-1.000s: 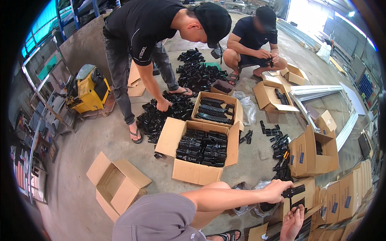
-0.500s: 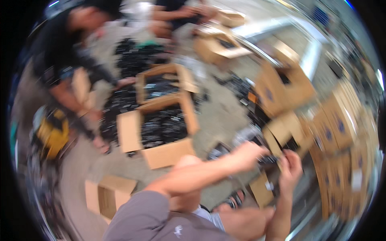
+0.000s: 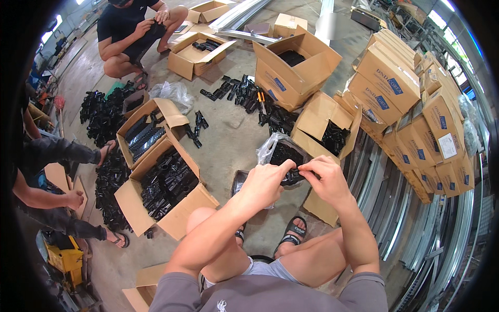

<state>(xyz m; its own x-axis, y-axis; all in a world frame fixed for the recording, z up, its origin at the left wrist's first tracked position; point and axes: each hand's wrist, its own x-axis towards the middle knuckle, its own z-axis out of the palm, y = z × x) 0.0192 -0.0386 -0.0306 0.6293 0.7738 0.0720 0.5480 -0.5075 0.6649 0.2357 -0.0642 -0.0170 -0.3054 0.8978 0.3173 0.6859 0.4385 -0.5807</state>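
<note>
Both hands are raised in front of my knees, fingertips pinched close together. My left hand and my right hand meet on a small black part, mostly hidden by the fingers. Just beyond them stands a bin lined with clear plastic, holding many tiny black pieces. An open carton with black parts in it is close to my right hand. A second small clear-lined container sits beside my left hand, partly hidden by it.
Left stand open cartons packed with black parts, beside dark heaps. A tall open carton is ahead. Stacked boxes and long metal profiles line the right. One person squats far left; another is nearer.
The view has swung to the right and sharpened. My hands, earlier apart with a black piece between them by the open carton, are now closer together over the lined bin.
</note>
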